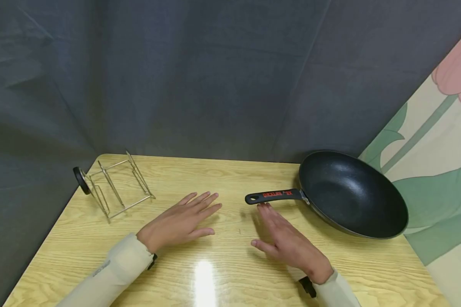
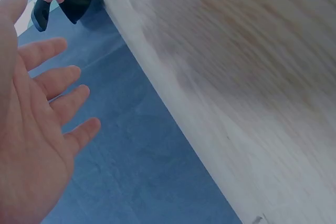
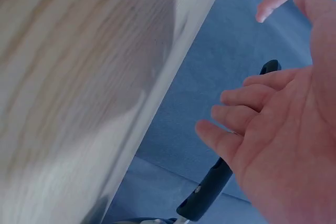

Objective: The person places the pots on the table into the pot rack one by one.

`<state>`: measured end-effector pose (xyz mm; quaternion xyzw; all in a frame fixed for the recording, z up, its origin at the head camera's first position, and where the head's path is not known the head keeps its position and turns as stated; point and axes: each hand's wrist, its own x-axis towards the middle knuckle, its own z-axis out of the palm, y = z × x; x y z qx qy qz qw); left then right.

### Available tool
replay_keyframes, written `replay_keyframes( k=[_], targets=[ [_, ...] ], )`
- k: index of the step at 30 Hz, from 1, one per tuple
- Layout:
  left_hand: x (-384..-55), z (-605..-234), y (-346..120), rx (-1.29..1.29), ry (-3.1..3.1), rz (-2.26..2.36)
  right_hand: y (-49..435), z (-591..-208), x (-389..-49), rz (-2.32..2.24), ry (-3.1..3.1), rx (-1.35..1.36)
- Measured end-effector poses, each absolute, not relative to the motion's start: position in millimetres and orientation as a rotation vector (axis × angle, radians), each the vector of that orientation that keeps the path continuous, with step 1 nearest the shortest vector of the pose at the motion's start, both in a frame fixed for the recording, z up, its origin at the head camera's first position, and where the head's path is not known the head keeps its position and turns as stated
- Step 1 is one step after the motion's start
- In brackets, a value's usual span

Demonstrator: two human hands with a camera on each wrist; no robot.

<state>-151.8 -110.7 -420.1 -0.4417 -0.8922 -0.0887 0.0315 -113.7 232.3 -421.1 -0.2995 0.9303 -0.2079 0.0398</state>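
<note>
A black wok [image 1: 353, 192] with a long black handle [image 1: 272, 195] lettered in red stands at the right of the table, its handle pointing left. My right hand [image 1: 292, 247] is just in front of that handle, fingers extended and holding nothing; whether the fingertips touch it I cannot tell. Over the middle of the table is my left hand [image 1: 182, 221], fingers straight and spread, also holding nothing. To its left a wire rack [image 1: 119, 185] of thin metal bars with a black round end [image 1: 81, 180] sits near the table's back left corner.
The light wood table [image 1: 230, 268] ends at a dark grey curtain [image 1: 215, 85] along the back and left. At the right, beyond the wok, hangs a cloth printed with tulips [image 1: 438, 196].
</note>
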Motion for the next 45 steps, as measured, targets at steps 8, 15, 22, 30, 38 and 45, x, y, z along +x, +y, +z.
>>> replay_keyframes(
  k=[8,15,22,30,38,45],
  targets=[
    [-154.4,-416.5,-101.5,-1.367,-2.770,-0.277,237.7,-420.2,-116.2,-0.798,2.798,-0.820],
    [-157.5,-415.6,-96.0,-1.371,-2.758,-0.270,240.3,-419.0,-120.8,-0.844,2.793,-0.771],
    [-159.9,-417.6,-93.0,-1.387,-2.752,-0.241,244.8,-421.6,-121.8,-0.975,2.690,-0.658],
    [-163.1,-418.9,-90.7,-1.382,-2.748,-0.186,246.9,-423.4,-129.2,-1.140,2.612,-0.572],
    [-167.6,-415.8,-88.2,-1.406,-2.772,-0.210,246.2,-426.5,-134.8,-1.176,2.628,-0.476],
    [-173.2,-413.9,-84.9,-1.419,-2.820,-0.302,245.7,-427.2,-136.3,-1.216,2.603,-0.449]
  ],
)
